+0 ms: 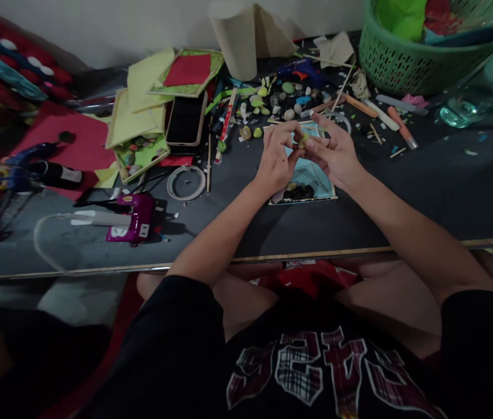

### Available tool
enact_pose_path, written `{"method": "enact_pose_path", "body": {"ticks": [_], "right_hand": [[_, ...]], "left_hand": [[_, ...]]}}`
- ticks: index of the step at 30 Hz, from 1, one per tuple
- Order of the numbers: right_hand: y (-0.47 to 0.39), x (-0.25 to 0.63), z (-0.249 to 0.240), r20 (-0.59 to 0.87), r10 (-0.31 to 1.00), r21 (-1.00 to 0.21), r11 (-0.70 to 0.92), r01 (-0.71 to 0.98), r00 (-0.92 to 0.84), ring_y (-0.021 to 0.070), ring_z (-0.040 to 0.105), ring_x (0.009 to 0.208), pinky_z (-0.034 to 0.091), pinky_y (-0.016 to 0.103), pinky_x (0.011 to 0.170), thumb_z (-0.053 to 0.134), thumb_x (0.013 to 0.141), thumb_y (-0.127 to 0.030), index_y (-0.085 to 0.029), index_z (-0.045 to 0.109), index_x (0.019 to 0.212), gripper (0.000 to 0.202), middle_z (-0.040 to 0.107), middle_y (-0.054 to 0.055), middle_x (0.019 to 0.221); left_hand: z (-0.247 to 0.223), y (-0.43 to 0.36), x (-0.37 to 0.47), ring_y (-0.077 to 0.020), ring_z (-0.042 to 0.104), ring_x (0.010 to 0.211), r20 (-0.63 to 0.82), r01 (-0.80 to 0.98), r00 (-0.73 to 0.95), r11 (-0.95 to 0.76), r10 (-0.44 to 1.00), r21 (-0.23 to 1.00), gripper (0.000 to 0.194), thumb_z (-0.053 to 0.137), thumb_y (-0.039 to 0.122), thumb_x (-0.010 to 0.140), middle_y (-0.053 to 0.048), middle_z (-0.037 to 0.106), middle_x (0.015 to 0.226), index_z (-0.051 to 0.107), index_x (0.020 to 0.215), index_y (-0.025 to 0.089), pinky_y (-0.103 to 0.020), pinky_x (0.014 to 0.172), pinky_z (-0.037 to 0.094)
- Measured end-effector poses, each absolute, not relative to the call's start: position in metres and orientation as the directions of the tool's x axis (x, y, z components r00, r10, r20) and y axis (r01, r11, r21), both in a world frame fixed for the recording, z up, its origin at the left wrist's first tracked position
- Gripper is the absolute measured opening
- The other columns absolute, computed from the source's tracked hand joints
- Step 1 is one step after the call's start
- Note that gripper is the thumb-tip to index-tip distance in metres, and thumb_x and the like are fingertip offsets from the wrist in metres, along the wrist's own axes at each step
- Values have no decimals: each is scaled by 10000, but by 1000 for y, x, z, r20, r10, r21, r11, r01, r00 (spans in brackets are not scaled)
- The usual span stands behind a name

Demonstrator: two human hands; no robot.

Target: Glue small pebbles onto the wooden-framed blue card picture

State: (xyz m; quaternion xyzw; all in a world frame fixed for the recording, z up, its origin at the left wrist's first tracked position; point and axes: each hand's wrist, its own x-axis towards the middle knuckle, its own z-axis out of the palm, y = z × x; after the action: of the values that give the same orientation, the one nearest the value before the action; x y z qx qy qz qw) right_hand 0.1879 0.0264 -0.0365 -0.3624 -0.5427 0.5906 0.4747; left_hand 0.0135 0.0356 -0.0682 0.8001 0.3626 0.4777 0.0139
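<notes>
A small yellowish piece (302,140), perhaps a pebble, is pinched between the fingertips of both hands. My left hand (277,154) is closed on it from the left, and my right hand (336,150) grips it from the right. Beneath the hands lies a light blue panel (316,171) edged with thin sticks. Dark stones (301,191) sit along the panel's near edge. The hands hide the panel's middle. Beyond them, several coloured pebbles (288,88) are scattered on the dark table.
A green basket (397,67) and a clear bottle (468,99) stand at the right. Left are a phone (186,120), a tape roll (186,183), a purple power adapter (135,218) and framed cards (135,119). A blue glue gun (301,71) lies behind the pebbles.
</notes>
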Motion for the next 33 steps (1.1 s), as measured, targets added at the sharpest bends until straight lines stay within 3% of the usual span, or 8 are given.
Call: {"method": "enact_pose_path", "body": {"ticks": [9,21,27,33], "right_hand": [[31,188,-43,161,935,-979,111,-169,-317,254,669,1182,542,473,1051,785,649,-704,-307,365,1441,980,741,15,1140],[26,187,-36,101,954,-988,64,-138,-281,289,645,1230,534,530,1064,795,580,-744,-309,353,1449,1067,703,63,1258],[26,187,-38,113,957,-987,78,-138,-268,289,669,1193,524,540,1077,805,579,-735,-302,358,1445,1067,733,53,1184],[33,186,-53,105,957,-990,74,-124,-271,296,686,1157,508,558,1082,767,584,-777,-290,391,1418,1036,726,66,1203]], "left_hand": [[-79,42,10,-220,614,1056,746,553,335,-762,575,339,255,321,491,1027,-73,620,1053,419,979,261,-489,995,448],[-81,44,11,-214,605,1108,788,500,320,-800,526,331,205,360,449,1032,-72,619,1108,391,973,255,-483,1034,433],[-75,41,12,-217,590,1110,800,477,313,-813,512,334,195,406,446,1024,-65,601,1139,404,975,257,-480,1032,429],[-75,46,12,-214,609,972,799,474,337,-823,499,314,191,393,390,1035,-35,584,933,405,912,244,-446,916,482]]}}
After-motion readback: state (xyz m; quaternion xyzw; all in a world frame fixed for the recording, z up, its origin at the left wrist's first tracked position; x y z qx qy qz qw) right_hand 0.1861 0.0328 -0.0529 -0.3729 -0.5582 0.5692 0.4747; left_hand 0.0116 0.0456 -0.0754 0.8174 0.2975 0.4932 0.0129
